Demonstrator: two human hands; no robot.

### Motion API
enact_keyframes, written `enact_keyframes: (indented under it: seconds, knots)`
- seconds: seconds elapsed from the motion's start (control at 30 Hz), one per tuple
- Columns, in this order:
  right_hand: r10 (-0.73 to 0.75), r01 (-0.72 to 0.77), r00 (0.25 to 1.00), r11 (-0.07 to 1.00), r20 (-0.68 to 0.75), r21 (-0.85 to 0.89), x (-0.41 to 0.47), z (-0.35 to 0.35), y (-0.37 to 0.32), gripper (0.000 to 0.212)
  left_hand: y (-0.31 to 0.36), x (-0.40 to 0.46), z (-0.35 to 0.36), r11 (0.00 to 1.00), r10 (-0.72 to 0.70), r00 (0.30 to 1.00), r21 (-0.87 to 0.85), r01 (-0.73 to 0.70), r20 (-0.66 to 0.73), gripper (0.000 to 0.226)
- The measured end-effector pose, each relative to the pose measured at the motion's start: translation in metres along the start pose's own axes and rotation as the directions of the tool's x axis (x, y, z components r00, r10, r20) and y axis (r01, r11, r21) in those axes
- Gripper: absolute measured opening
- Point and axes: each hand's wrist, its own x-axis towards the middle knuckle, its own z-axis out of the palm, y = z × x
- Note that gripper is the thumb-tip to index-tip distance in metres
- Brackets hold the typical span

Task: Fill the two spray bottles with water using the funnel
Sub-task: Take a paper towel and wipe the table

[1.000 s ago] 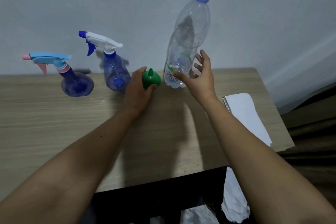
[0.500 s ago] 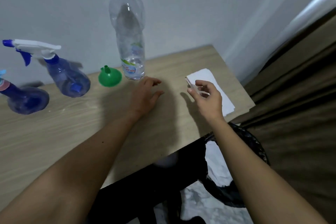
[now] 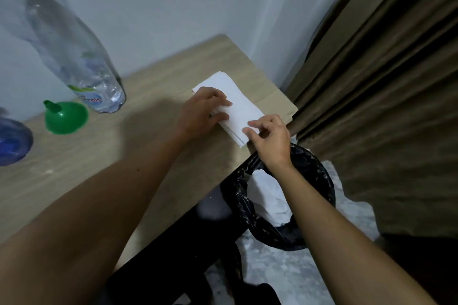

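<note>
The green funnel (image 3: pixel 65 117) lies wide end down on the wooden table (image 3: pixel 104 163), beside the clear water bottle (image 3: pixel 74 57) at the left. Only the blue base of one spray bottle (image 3: pixel 12 141) shows at the left edge; the other is out of view. My left hand (image 3: pixel 200 111) presses flat on a stack of white tissues (image 3: pixel 238 109) near the table's right corner. My right hand (image 3: pixel 270 138) pinches the near corner of the top tissue between thumb and fingers.
A bin with a black liner (image 3: pixel 285 205), holding crumpled white paper, stands on the floor below the table's right edge. A brown curtain (image 3: pixel 384 82) hangs at the right. The wall rises right behind the table.
The view has swung right. Both hands left the funnel and water bottle and moved to the tissue stack; the left now rests on it and the right pinches its corner.
</note>
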Motion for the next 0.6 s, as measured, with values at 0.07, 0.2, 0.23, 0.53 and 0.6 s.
enact_keyframes:
  seconds: [0.07, 0.2, 0.23, 0.53, 0.6]
  knots:
    - [-0.023, 0.023, 1.000, 1.000, -0.021, -0.008, -0.0006, 0.0019, 0.0035, 0.010, 0.0001, 0.0029, 0.0026, 0.999, 0.033, 0.999, 0.007, -0.033, 0.020, 0.030]
    - [-0.021, 0.020, 0.999, 1.000, -0.026, -0.016, -0.0009, 0.0030, 0.0056, 0.010, -0.0033, 0.0058, 0.0054, 0.993, 0.109, 0.993, 0.041, -0.111, 0.039, 0.019]
    - [-0.023, 0.022, 0.999, 0.999, -0.026, -0.022, -0.0008, 0.0039, 0.0057, 0.016, -0.0046, 0.0057, 0.0062, 0.991, 0.126, 0.991, 0.049, -0.128, 0.037, 0.016]
    - [-0.080, 0.080, 0.997, 0.994, 0.001, -0.081, -0.0006, 0.0044, 0.0041, 0.032, -0.0040, 0.0052, 0.0067, 0.988, 0.147, 0.989, 0.046, -0.149, 0.035, 0.011]
    - [-0.097, 0.101, 0.995, 0.987, 0.033, -0.127, -0.0004, 0.0055, 0.0044, 0.026, -0.0062, 0.0049, 0.0039, 0.989, 0.141, 0.988, 0.036, -0.144, 0.066, 0.019]
